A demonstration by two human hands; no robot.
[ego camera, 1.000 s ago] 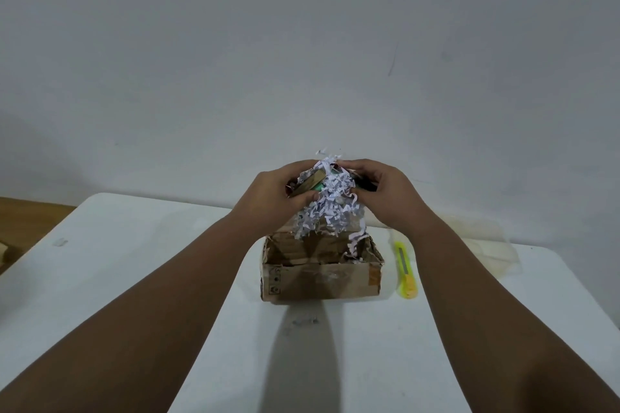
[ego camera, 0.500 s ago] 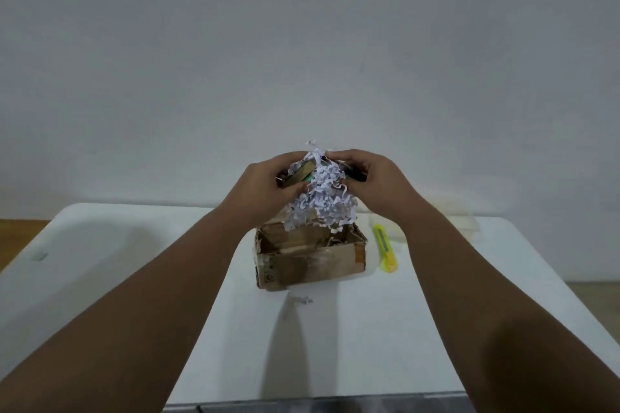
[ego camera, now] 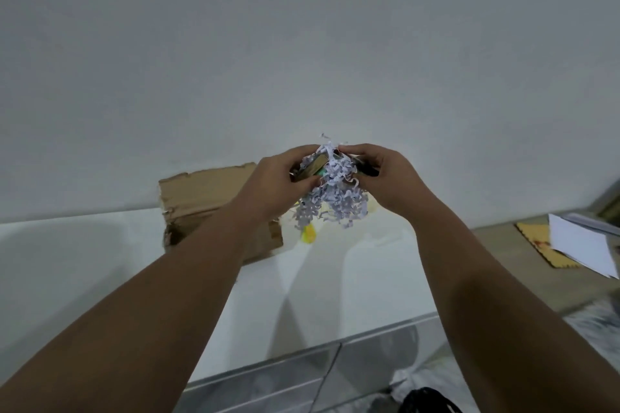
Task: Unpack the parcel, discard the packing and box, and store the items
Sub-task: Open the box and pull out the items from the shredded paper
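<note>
Now both hands, left hand (ego camera: 278, 183) and right hand (ego camera: 389, 174), pinch the items (ego camera: 313, 168) tangled in shredded paper (ego camera: 332, 201), right of the box (ego camera: 204, 208) above the desk (ego camera: 84, 265); loose shreds could scatter, or an item slip free.

I see the view swing right since a second ago: the cardboard box (ego camera: 214, 211) now sits left of my left hand (ego camera: 275, 184) instead of under the bundle. The shredded paper (ego camera: 332, 198) and the items in both hands, my right hand (ego camera: 385, 178) included, now hang over bare table (ego camera: 84, 261) beyond the box. Papers (ego camera: 583, 245) on the floor come into view at right.
</note>
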